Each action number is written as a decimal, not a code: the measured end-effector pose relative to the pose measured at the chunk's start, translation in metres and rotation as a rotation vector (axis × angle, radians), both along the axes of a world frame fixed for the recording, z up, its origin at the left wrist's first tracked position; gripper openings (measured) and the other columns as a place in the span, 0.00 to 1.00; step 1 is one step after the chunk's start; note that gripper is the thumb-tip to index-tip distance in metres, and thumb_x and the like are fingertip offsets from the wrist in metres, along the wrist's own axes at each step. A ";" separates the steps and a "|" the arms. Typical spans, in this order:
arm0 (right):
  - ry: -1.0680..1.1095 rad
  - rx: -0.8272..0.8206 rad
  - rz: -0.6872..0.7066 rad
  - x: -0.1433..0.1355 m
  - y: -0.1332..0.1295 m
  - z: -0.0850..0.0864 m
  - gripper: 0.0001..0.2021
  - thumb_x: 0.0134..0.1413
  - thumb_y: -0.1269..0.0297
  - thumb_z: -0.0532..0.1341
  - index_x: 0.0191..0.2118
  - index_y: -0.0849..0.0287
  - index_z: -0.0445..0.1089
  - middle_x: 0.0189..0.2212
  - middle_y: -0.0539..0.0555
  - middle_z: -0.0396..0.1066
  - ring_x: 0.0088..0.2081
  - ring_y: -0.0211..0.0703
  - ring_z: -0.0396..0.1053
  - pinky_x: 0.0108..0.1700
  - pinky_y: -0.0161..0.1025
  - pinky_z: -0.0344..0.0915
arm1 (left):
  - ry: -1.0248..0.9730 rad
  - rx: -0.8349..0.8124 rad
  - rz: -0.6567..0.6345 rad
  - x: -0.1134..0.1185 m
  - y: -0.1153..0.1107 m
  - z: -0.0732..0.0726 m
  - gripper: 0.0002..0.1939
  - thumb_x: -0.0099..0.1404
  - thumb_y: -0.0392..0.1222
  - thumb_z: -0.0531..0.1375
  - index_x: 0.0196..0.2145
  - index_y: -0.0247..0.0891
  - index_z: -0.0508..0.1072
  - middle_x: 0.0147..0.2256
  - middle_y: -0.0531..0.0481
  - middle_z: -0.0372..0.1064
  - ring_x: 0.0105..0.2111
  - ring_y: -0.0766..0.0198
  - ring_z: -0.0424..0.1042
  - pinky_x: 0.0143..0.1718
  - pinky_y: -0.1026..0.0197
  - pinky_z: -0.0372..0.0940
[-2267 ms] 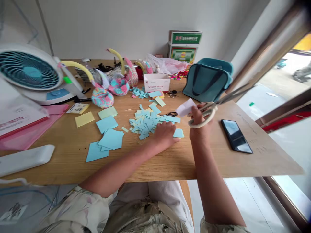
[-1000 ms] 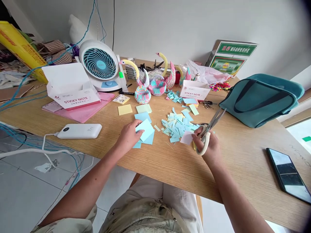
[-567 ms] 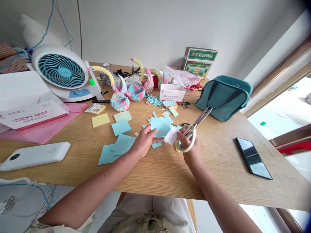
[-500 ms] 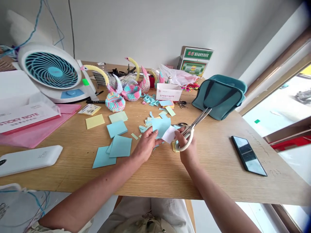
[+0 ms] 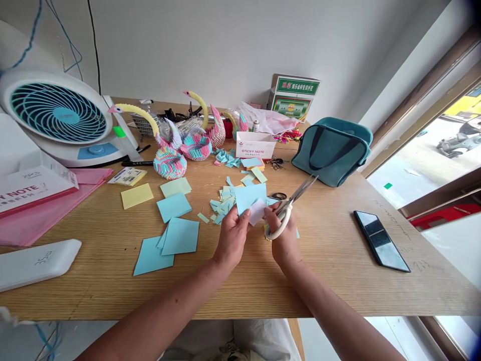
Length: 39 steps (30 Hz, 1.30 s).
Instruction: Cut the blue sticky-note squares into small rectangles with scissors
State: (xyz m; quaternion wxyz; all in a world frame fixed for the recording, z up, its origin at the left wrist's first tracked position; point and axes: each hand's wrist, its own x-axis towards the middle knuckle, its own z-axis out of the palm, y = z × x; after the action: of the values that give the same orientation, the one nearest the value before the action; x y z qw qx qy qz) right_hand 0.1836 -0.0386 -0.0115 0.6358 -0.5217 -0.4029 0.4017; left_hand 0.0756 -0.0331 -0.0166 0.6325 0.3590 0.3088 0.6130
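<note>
Between my hands is a blue paper sheet (image 5: 250,195) with a pale, whitish piece (image 5: 257,212) over its lower part. My left hand (image 5: 233,234) pinches the lower left of these papers, thumb on top. My right hand (image 5: 283,238) is closed around white-handled scissors (image 5: 280,225), whose blades point up and to the right. Its fingertips also touch the right edge of the pale piece. Small cut strips (image 5: 222,203) lie in a heap behind my left hand. Blue sticky notes (image 5: 181,236) are spread on the table to the left.
Folded-paper swans (image 5: 170,163) and a sticky note box (image 5: 255,146) stand behind the strips. A teal bag (image 5: 332,153) and a phone (image 5: 381,241) are at the right. A fan (image 5: 62,118) and white power bank (image 5: 39,264) occupy the left.
The view has shifted a little. My left hand has come nearer to my right hand and turned more upright, and the blue sheet and pale piece now overlap more.
</note>
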 end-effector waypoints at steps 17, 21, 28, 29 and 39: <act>-0.037 -0.061 0.076 0.001 -0.001 0.002 0.18 0.45 0.52 0.68 0.34 0.56 0.62 0.24 0.46 0.63 0.25 0.37 0.57 0.28 0.36 0.55 | -0.044 0.014 0.003 -0.008 0.001 0.001 0.20 0.63 0.52 0.66 0.48 0.38 0.75 0.48 0.43 0.77 0.48 0.54 0.75 0.46 0.58 0.70; 0.018 -0.056 0.061 0.000 -0.001 0.003 0.20 0.43 0.50 0.70 0.34 0.55 0.63 0.24 0.46 0.64 0.25 0.38 0.58 0.27 0.36 0.55 | -0.075 0.003 -0.019 -0.006 0.001 0.004 0.18 0.63 0.53 0.66 0.43 0.38 0.74 0.47 0.43 0.76 0.49 0.54 0.74 0.49 0.54 0.70; 0.028 -0.037 0.031 0.004 -0.002 -0.001 0.19 0.48 0.50 0.70 0.36 0.55 0.64 0.25 0.46 0.67 0.24 0.38 0.59 0.27 0.37 0.55 | 0.102 0.029 -0.020 -0.007 0.009 0.010 0.22 0.63 0.61 0.63 0.36 0.37 0.72 0.38 0.47 0.74 0.39 0.59 0.73 0.40 0.58 0.72; 0.032 -0.030 0.032 0.004 -0.002 -0.002 0.18 0.48 0.51 0.70 0.36 0.55 0.64 0.25 0.46 0.67 0.25 0.38 0.59 0.27 0.37 0.55 | 0.148 0.039 -0.009 -0.008 0.009 0.009 0.22 0.64 0.62 0.62 0.35 0.38 0.72 0.37 0.48 0.73 0.36 0.61 0.72 0.38 0.59 0.71; -0.045 -0.035 0.090 0.001 -0.003 -0.011 0.20 0.48 0.48 0.70 0.36 0.55 0.65 0.27 0.48 0.68 0.30 0.42 0.64 0.32 0.38 0.58 | 0.342 0.114 -0.012 -0.029 0.010 0.002 0.24 0.66 0.64 0.57 0.32 0.38 0.72 0.31 0.50 0.69 0.28 0.64 0.66 0.32 0.62 0.66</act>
State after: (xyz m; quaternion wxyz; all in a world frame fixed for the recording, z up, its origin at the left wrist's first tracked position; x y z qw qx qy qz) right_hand 0.1842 -0.0413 -0.0226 0.5987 -0.5230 -0.4328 0.4250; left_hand 0.0471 -0.0234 -0.0141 0.5532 0.4951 0.3745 0.5555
